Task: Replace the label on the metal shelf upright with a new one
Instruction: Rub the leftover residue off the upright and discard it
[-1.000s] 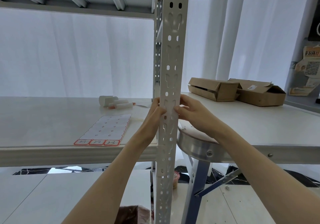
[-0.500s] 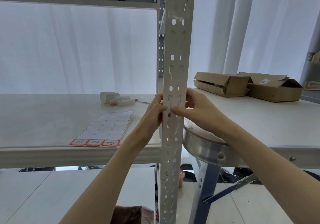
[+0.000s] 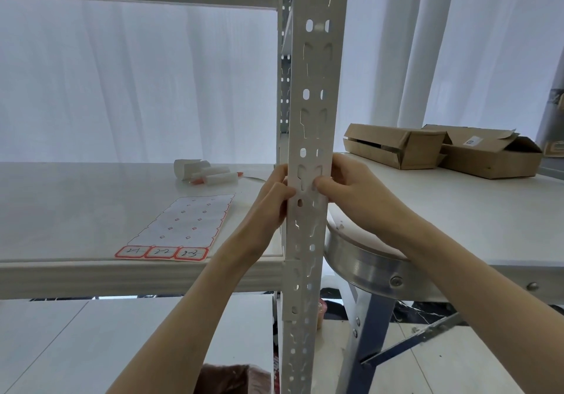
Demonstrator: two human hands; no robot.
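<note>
The white perforated metal shelf upright (image 3: 314,94) runs top to bottom through the middle of the head view. My left hand (image 3: 271,201) wraps its left edge, thumb on the front face. My right hand (image 3: 351,189) clasps the right edge, its thumb tip pressing the front face between two slots. Between the thumbs a pale label (image 3: 309,177) seems to lie flat over the keyhole slots; its edges are hard to make out. A label sheet (image 3: 186,222) lies on the shelf board to the left, with three red-bordered labels along its near end.
Rolled white papers and an orange-tipped pen (image 3: 210,175) lie behind the sheet on the shelf board (image 3: 76,210). To the right stands a white table (image 3: 457,216) with two open cardboard boxes (image 3: 439,149). A round metal stool (image 3: 366,262) sits just right of the upright.
Both hands stay at the same spot on the upright, thumbs shifting slightly on its front face. My head has moved, so the upright sits a little further right in view.
</note>
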